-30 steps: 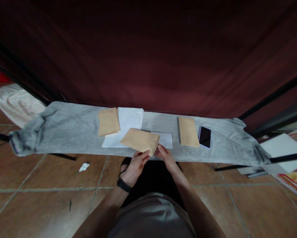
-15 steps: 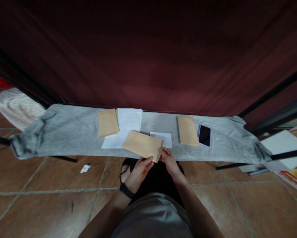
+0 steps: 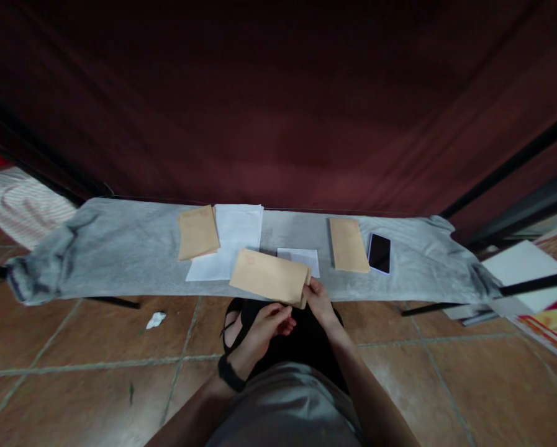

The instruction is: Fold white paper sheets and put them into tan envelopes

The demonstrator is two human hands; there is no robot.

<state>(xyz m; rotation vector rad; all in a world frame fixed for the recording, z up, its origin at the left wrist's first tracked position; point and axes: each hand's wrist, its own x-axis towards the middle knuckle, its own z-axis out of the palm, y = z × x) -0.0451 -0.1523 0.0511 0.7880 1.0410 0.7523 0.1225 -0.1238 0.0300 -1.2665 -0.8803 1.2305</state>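
A brown paper envelope (image 3: 269, 274) with small red print lies tilted at the near edge of the cloth-covered bench. At its right end, which looks like a flap or a second layer, my right hand (image 3: 319, 302) pinches the paper between thumb and fingers. My left hand (image 3: 271, 324), a dark band on its wrist, is just below the envelope's lower edge. Its fingers are loosely bent and apart, with nothing seen in them. Partly under the envelope are white sheets (image 3: 238, 226) and a smaller white paper (image 3: 308, 257).
Several brown envelopes (image 3: 197, 233) are stacked at left, overlapping the white sheets. Another brown envelope (image 3: 349, 245) lies at right beside a phone (image 3: 379, 253). Grey cloth (image 3: 129, 248) covers the narrow bench. A dark red curtain (image 3: 278, 124) hangs behind it. Crumpled paper (image 3: 156, 320) lies on the floor.
My left hand has come off the envelope's lower corner, slightly down. The envelope has turned a little flatter, and its right end has spread apart at my right hand. The view has shifted slightly.
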